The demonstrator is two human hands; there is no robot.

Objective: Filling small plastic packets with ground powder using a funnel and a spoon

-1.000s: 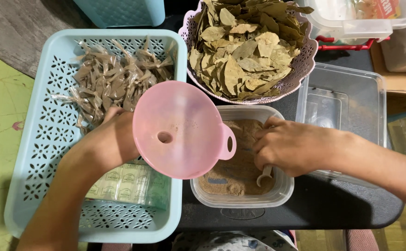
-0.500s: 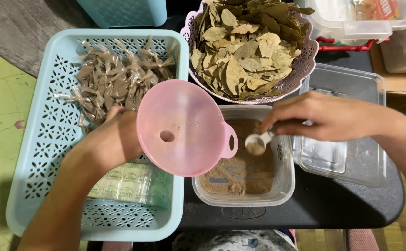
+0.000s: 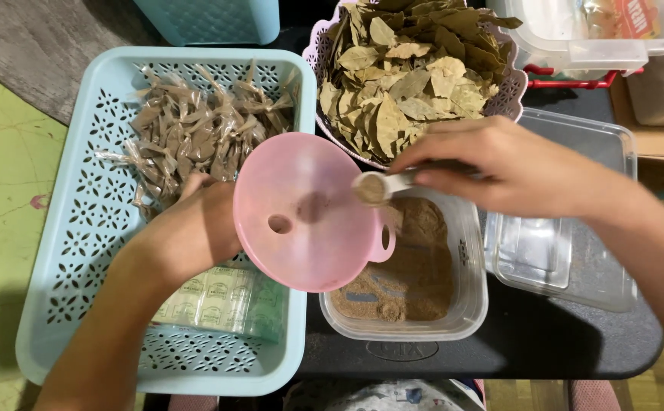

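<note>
Centre frame — right hand [image 3: 514, 169] pinches a powder-filled spoon [image 3: 374, 187] over the pink funnel [image 3: 305, 213] (handle pointing right); left hand [image 3: 195, 228] grips the funnel from underneath.

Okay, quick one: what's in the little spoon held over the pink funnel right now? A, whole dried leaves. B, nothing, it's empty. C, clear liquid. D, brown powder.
D: the right hand holds the small spoon over the pink funnel, and its bowl is heaped with the same brown powder as the clear tub below it.
</note>
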